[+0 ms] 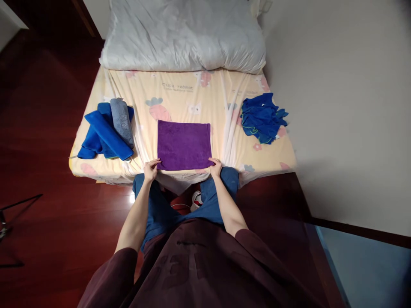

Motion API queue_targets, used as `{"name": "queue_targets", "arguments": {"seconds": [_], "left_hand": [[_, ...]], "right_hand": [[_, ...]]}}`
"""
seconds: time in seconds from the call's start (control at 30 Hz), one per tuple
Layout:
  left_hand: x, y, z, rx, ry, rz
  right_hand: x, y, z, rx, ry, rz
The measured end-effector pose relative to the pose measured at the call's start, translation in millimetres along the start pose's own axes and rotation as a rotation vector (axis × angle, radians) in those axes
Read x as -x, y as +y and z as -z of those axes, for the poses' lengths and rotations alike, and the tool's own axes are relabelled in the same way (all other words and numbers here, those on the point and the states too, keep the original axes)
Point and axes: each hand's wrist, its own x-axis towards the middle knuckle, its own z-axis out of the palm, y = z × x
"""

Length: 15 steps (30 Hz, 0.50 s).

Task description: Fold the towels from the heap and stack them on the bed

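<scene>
A purple towel (184, 145) lies flat as a rectangle on the bed, close to its front edge. My left hand (150, 169) pinches the towel's near left corner. At the near right corner, my right hand (215, 167) has its thumb and fingers closed on the cloth in the same way. To the left is a pile of rolled or folded towels, with a blue towel (109, 134) lying across it and a grey towel (122, 122) beside that. A crumpled heap of blue cloths (263, 117) with green edging rests to the right.
The bed (192, 102) has a cream sheet with a rabbit and carrot print. A thick pale quilt (186, 38) covers its far part. A wall (337, 107) runs along the right. Thin dark stand legs (21, 202) show on the red floor at left.
</scene>
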Motion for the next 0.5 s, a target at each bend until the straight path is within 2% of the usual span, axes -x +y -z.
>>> {"name": "queue_targets", "arguments": {"seconds": [0.13, 0.3, 0.5], "left_hand": [[0.5, -2.1, -1.3, 0.093, 0.029, 0.038], [2.1, -1.1, 1.7, 0.017, 0.074, 0.094], [0.0, -4.2, 2.0, -0.025, 0.1, 0.106]], "right_hand": [[-0.3, 1.5, -0.4, -0.061, 0.021, 0.027], [-2.1, 5.9, -3.1, -0.106, 0.046, 0.077], [-6.0, 6.3, -7.3, -0.056, 0.063, -0.08]]}}
